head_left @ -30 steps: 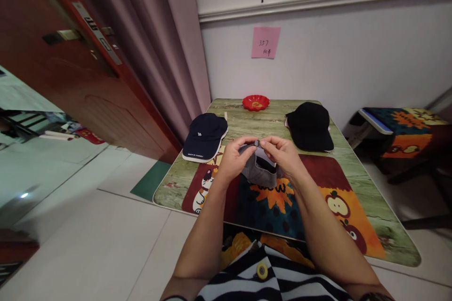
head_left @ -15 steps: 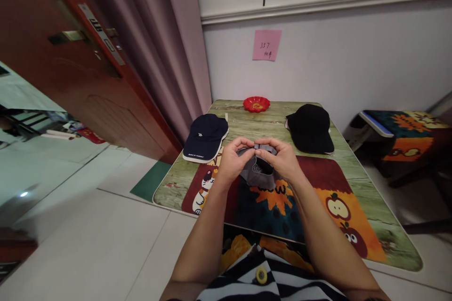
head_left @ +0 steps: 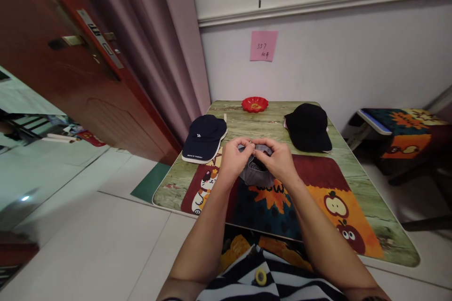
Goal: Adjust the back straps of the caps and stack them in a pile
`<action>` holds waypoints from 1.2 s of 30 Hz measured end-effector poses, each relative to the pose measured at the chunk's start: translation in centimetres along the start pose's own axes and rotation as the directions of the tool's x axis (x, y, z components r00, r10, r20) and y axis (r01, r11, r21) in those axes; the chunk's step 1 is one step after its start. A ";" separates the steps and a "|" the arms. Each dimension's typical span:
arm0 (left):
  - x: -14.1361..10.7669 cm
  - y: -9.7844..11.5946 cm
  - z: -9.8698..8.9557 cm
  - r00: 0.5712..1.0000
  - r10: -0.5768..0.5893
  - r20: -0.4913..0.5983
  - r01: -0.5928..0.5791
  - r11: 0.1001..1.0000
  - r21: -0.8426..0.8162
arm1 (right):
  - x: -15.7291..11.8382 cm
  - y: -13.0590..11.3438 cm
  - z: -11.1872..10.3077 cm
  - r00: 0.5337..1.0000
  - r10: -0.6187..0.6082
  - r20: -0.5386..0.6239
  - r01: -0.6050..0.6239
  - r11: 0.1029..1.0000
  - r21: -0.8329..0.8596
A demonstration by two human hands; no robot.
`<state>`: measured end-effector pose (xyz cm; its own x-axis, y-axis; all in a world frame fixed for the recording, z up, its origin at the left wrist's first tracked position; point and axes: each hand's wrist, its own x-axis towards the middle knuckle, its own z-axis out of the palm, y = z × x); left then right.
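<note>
A grey cap (head_left: 257, 178) is between my hands over the middle of the patterned mat, its back opening facing me. My left hand (head_left: 236, 157) pinches the cap's strap at the far side of that opening. Close against it, my right hand (head_left: 277, 157) pinches the same strap, the fingertips of both hands nearly touching. The fingers hide most of the strap. To the left lies a navy cap (head_left: 205, 135) with a white-edged brim, and to the right a black cap (head_left: 309, 127).
A red scalloped dish (head_left: 254, 104) sits at the back of the wood-patterned table (head_left: 243, 122). Behind is a wall with a pink note (head_left: 263, 46). A brown door (head_left: 106, 99) and a curtain (head_left: 169, 47) stand left; a covered stool (head_left: 409, 127) is at right.
The fingertips have shifted slightly on the strap, and the grey cap's opening has tilted a little. The whole view has moved slightly.
</note>
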<state>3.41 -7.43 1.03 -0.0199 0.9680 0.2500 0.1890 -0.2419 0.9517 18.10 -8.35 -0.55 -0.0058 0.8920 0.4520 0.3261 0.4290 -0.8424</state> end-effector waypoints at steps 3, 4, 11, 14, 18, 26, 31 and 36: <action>0.0 -0.1 0.1 0.999 -0.033 -0.018 0.032 0.999 -0.037 | 0.0 0.1 -0.1 1.000 -0.004 0.000 0.004 1.000 -0.026; 0.0 -0.2 0.0 0.998 -0.045 -0.032 0.043 0.997 -0.057 | 0.1 0.2 -0.1 1.000 0.008 0.002 -0.008 1.000 -0.026; 0.2 -0.1 -0.9 0.985 -0.144 -0.092 0.125 0.974 -0.187 | 0.1 1.3 -0.5 0.993 0.095 0.076 -0.099 0.994 0.054; 0.2 0.3 -1.2 0.983 -0.163 -0.083 0.142 0.966 -0.214 | 0.1 1.6 -0.4 0.991 0.101 0.089 -0.109 0.989 0.095; 0.3 0.2 -1.6 0.979 -0.199 -0.053 0.180 0.952 -0.246 | 0.4 1.6 -0.3 0.986 0.095 0.139 -0.117 0.980 0.162; 0.4 -0.5 -2.4 0.987 -0.035 0.156 0.059 0.987 -0.151 | 1.4 0.6 -1.4 0.969 0.117 0.219 -0.173 0.952 0.254; 1.0 -1.3 -1.6 0.943 0.173 0.285 -0.180 0.984 -0.002 | 2.2 0.2 -1.3 0.955 0.171 0.241 -0.250 0.904 0.348; 2.2 -1.6 -1.0 0.953 0.213 0.217 -0.205 0.977 -0.056 | 4.1 0.4 -0.5 0.952 0.163 0.260 -0.281 0.802 0.526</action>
<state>2.12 -4.96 0.21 0.2340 0.8852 0.4020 0.1337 -0.4389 0.8886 18.69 -4.57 1.17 -0.1987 0.9558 0.2166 -0.2344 0.1683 -0.9575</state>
